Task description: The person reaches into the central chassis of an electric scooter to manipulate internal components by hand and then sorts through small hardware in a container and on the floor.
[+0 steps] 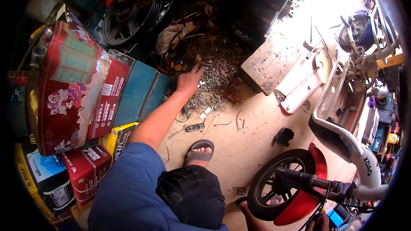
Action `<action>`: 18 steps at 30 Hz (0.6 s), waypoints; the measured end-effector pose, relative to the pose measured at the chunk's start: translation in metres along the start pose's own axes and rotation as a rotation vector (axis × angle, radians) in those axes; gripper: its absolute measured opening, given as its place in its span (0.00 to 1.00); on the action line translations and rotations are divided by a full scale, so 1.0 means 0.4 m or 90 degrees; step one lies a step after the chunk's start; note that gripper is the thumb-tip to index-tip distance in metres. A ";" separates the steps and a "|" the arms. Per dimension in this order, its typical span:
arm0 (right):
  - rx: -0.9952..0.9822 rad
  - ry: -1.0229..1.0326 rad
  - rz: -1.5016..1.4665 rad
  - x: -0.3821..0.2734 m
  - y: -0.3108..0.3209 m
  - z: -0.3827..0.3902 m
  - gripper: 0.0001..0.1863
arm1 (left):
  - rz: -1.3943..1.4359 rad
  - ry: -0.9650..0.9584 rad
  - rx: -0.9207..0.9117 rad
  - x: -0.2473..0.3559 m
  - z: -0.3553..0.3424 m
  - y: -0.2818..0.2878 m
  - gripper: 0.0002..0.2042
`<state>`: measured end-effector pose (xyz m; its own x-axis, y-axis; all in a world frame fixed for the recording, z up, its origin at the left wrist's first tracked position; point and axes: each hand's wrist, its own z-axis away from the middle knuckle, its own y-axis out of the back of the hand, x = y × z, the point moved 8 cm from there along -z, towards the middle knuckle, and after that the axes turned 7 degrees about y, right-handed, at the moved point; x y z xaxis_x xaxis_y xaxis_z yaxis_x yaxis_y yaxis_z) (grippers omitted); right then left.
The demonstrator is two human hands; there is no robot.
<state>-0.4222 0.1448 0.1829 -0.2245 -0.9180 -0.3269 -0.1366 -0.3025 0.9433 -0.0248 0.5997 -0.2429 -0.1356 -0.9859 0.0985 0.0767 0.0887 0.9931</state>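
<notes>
My left hand (189,82) reaches down to a heap of loose screws and small metal parts (218,75) on the floor. Its fingers stretch forward, a little apart, touching or just over the near left side of the heap; I see nothing held in them. At the bottom right edge, in shadow, my right hand (319,222) is partly cut off. Its fingers look curled beside dark cables under the fork (299,177) of a small wheel (280,184) with a red mudguard (306,205). What they grip cannot be made out.
Stacked battery boxes and a red patterned carton (72,90) stand at the left. A wheel rim (130,15) lies behind them. Right of the heap is a worn wooden block (274,60). A white tubular frame (338,124) stands at the right; a black plastic piece (283,137) lies on the floor.
</notes>
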 end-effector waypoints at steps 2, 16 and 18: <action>-0.007 -0.008 0.012 0.005 -0.002 0.002 0.07 | 0.134 0.021 0.059 0.014 0.043 0.015 0.24; -0.005 0.015 0.018 0.002 -0.002 -0.001 0.09 | 0.067 -0.263 -0.045 0.320 0.166 -0.069 0.13; 0.001 0.006 0.003 -0.004 -0.004 -0.007 0.09 | 0.005 -0.292 -0.070 0.301 0.124 -0.128 0.11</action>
<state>-0.4190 0.1459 0.1819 -0.2155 -0.9220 -0.3216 -0.1370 -0.2975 0.9448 -0.0939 0.4835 -0.2786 -0.5551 -0.8184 0.1483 0.1806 0.0555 0.9820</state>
